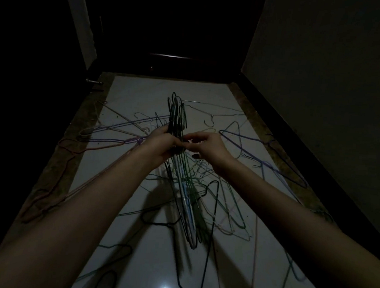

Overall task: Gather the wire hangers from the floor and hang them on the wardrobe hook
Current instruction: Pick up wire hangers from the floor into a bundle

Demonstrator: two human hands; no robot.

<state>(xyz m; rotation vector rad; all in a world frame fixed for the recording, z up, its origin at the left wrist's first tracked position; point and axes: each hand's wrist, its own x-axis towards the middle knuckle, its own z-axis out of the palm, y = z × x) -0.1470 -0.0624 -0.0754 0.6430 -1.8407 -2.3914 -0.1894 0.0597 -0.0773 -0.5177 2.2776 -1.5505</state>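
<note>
My left hand [162, 143] grips a bundle of wire hangers [187, 188] at their necks, hooks pointing up and away, bodies hanging down toward me. My right hand [207, 146] pinches the bundle's necks from the right, fingertips meeting the left hand. Several loose wire hangers [236, 136] in purple, green, black and pale colours lie scattered across the white floor [143, 91]. The wardrobe hook is not visible in the dark.
The room is dim. A dark door or wardrobe front [170, 30] stands at the far end, with a metal handle [94, 82] at the left. A pale wall [324, 74] with a dark skirting runs along the right. A brown floor border [54, 168] edges the left side.
</note>
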